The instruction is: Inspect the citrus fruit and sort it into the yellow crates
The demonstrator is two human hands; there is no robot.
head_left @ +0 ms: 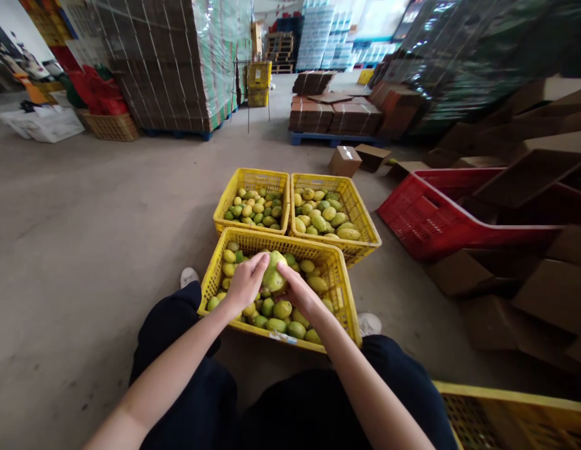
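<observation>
The fruit [274, 275] is yellowish green, the latticed crate [349, 301] yellow, the trousers [171, 331] perhaps navy.

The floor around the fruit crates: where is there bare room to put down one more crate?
Bare floor lies left of the fruit crates, reaching back to the wicker basket. The right is crowded: the red crate and cardboard boxes leave only a narrow strip.

Floor [84, 250]: grey, dark-spotted toward eight o'clock
Wrapped stack [163, 62]: on blue pallet [207, 135], eleven o'clock
Light [380, 22]: brightest near one o'clock
</observation>
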